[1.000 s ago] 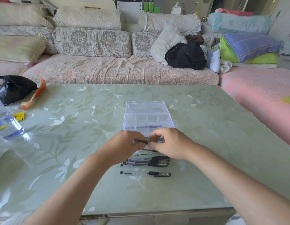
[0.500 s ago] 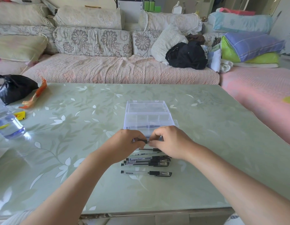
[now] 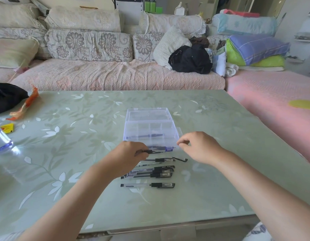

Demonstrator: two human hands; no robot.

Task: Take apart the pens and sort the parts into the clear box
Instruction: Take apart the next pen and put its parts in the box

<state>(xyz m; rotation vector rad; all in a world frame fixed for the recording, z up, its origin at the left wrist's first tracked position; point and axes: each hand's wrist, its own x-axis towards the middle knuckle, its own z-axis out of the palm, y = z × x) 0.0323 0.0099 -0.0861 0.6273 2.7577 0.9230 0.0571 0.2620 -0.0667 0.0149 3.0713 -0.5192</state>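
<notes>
A pen point(image 3: 159, 149) is pinched in the left grip point(image 3: 131, 153), the right grip point(image 3: 201, 146) curled (contents unclear); the clear box point(image 3: 149, 121) seems barely filled, several pens point(image 3: 150, 173) untouched.

The pale green, leaf-patterned worktop point(image 3: 220, 153) carries an open clear box point(image 3: 150, 121) at its middle, pens point(image 3: 150, 174) side by side just nearer, and a black bag point(image 3: 6, 98), orange wrapper point(image 3: 25, 105) and bottle point(image 3: 1, 141) at left.

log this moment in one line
left hand: grips pen | right hand: off pen, pinch unclear | clear box: open | other pens: on table
</notes>
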